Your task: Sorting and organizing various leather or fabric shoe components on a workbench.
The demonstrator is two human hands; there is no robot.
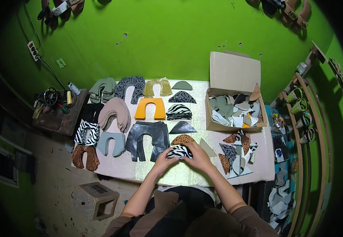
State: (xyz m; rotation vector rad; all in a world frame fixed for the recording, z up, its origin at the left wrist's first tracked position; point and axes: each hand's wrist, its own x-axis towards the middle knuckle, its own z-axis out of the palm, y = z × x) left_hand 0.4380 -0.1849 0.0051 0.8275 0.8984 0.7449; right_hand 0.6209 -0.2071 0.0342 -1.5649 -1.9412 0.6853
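Observation:
Near the table's front edge, my left hand (163,162) and my right hand (198,155) close around a half-moon zebra-print piece (179,151), one at each end. Whether it is one piece or a small stack, I cannot tell. Just beyond it lies a leopard-print half-moon piece (182,139), partly covered by my hands. Farther back in the same column are a black half-moon piece (182,127), a zebra-print stack (179,111), a dark patterned piece (182,97) and a green one (182,85). A pale triangular piece (207,148) rests beside my right hand.
Stacks of U-shaped pieces, such as orange (149,104), black (147,132) and pink (115,112), cover the table's left half. An open cardboard box (218,125) of scraps stands back right, with loose scraps (236,158) before it. A stool (96,200) is on the floor.

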